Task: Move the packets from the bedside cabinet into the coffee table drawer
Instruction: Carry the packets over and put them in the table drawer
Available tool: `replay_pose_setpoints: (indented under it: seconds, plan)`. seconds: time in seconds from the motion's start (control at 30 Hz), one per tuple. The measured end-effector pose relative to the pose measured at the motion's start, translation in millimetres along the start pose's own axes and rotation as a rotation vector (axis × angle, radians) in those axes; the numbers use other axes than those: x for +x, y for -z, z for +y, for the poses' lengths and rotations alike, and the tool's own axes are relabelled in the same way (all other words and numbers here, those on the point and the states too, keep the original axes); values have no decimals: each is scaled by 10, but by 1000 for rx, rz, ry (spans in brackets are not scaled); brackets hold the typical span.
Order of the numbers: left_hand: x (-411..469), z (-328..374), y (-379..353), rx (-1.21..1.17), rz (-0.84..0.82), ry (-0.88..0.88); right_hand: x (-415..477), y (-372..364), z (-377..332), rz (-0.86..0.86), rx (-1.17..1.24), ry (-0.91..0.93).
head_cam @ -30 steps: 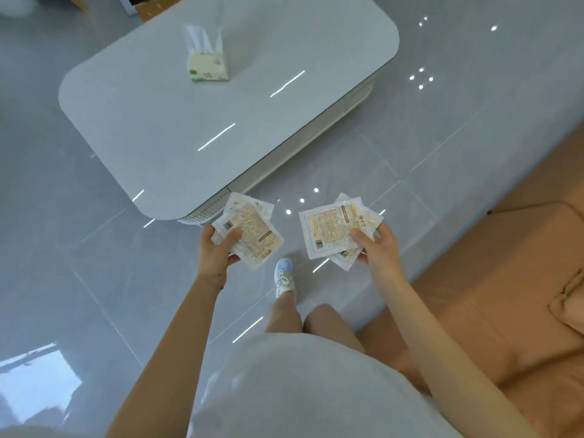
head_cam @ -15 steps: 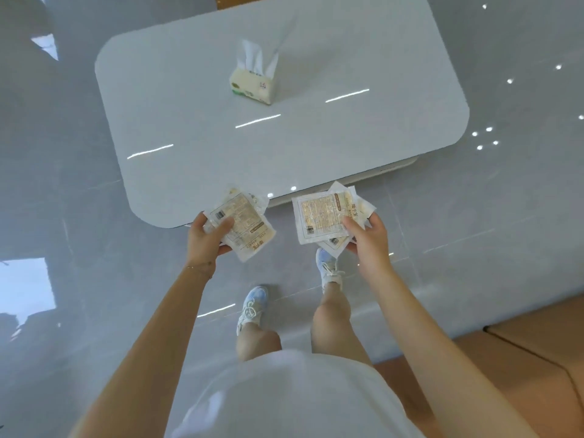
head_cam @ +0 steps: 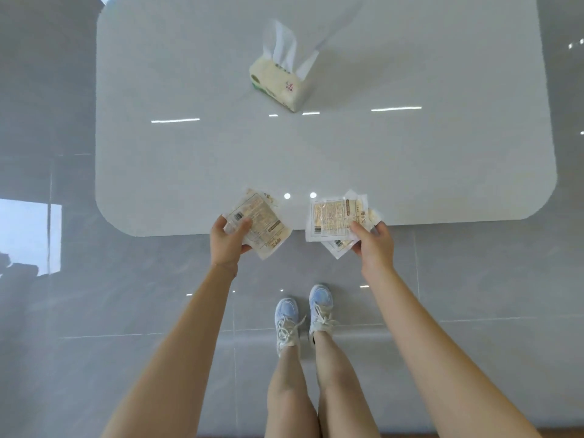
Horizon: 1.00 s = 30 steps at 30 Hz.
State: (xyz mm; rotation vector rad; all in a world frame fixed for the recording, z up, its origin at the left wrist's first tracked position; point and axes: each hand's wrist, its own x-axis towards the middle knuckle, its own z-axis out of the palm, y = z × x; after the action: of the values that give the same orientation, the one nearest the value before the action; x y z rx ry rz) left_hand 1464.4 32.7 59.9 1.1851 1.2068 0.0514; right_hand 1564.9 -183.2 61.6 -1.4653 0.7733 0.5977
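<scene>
My left hand [head_cam: 227,241] grips a small stack of pale, clear-edged packets [head_cam: 262,221] with printed labels, held over the near edge of the white coffee table [head_cam: 410,172]. My right hand [head_cam: 374,245] holds a fanned stack of the same kind of packets [head_cam: 331,218] just to the right. Both stacks hang above the table's front edge. No drawer shows from this overhead angle; the tabletop hides the table's front.
A soft pack of tissues [head_cam: 278,85] sits on the tabletop, beyond the hands. Glossy grey floor tiles surround the table. My feet in pale blue sneakers [head_cam: 303,314] stand just short of the table's near edge.
I have turned and stepped up to face the table's long side squarely; the orange sofa has left view. Both hands still hold their packets.
</scene>
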Motion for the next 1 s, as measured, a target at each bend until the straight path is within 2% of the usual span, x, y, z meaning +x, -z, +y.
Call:
replay_pose_setpoints:
  seconds: [0.13,0.3,0.43,0.63,0.77,0.87,0.93,1.0]
  plan:
    - [590,-398,-179,46,36,-64,736,-100,303,66,-64,65]
    - [1022,-694,-211,138,92,-198,1254,-261,502,122,-228,249]
    - [1150,-776,-255,322,174,-295,1298,-388,556,145,-358,407]
    - [1209,-740,-241,574,224,-390,1343,-330,649,176,-561,470]
    - [1098,-713,-197,845,219,-536,1143,-164,728,293,-507,569]
    - [959,-755,-188,951,146,-668,862,3,954,204,-584,649]
    - [862,-841,-204,1021,96,-784,810,102,1178,106,-830,753]
    - [780,-1001,-239,1107,44,-881,906,151,1396,-35,-1146,767]
